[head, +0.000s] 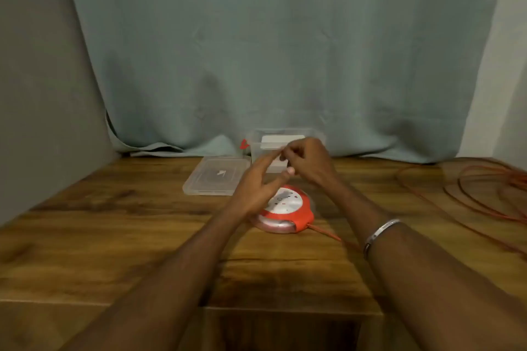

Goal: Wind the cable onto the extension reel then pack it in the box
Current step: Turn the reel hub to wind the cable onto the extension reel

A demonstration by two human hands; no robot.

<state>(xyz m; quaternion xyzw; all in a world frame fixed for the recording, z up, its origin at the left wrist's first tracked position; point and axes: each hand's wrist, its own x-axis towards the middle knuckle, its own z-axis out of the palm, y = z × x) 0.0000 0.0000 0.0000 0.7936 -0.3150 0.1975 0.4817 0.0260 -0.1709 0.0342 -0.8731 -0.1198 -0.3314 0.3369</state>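
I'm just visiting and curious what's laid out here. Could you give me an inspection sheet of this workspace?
Surface: wooden table, bare in front.
Job's things: red-and-white reel lying flat; clear box open behind it; lid lying beside the box.
Clutter: nothing seen.
Hands: left hand and right hand raised together above the reel, holding nothing visible.
Cables: orange cable in loose loops at right, running to the reel.
Surroundings: grey-green curtain; grey wall.

bare forearms, silver bracelet (380, 235) on right wrist
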